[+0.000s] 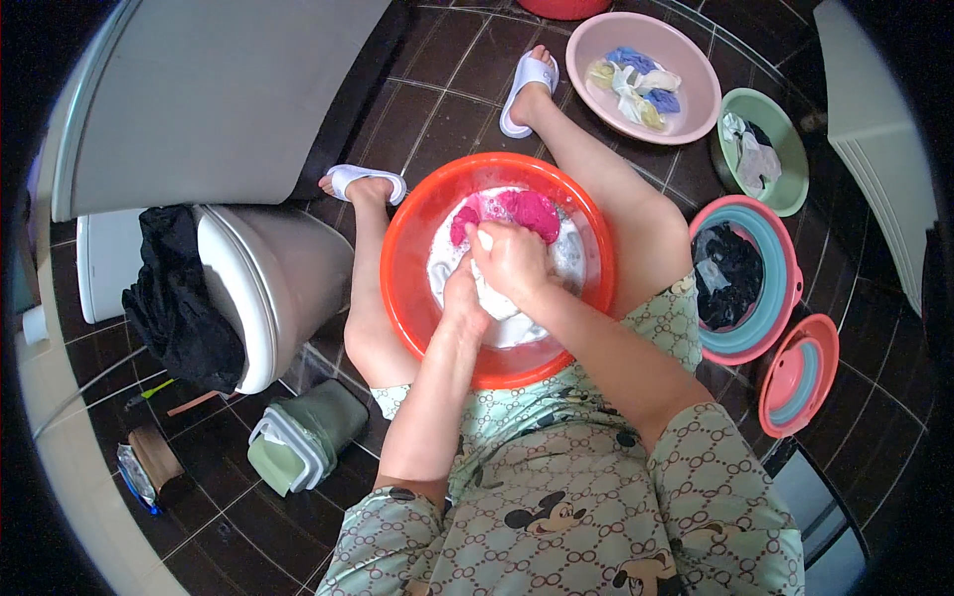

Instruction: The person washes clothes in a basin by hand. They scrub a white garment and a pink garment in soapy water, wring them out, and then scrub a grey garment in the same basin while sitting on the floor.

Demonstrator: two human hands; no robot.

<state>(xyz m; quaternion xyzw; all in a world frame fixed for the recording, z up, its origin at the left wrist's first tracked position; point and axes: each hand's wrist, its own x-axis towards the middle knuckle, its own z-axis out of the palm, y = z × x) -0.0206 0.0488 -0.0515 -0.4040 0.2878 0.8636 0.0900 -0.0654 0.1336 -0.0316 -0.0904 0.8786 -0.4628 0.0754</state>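
Note:
Between my knees stands a red-orange basin [397, 263] holding white suds [512, 333] and cloth. My right hand [512, 260] is closed in a fist round a bright pink cloth [534, 214], whose bunched ends stick out beyond the knuckles. Pressed against it from the left is my left hand [464, 290], its fingers closed on the same pink cloth and partly hidden by the right hand. Foam clings to both hands. Whitish-grey fabric seems to lie under the suds, its kind unclear.
A pink basin [586, 62] with light and blue cloths, a green basin [730, 174], a pink-and-blue basin [782, 328] with dark laundry and a smaller collapsible basin [807, 382] line the right. Leftward are a toilet [298, 288] draped with black fabric [179, 298] and a bin [333, 422].

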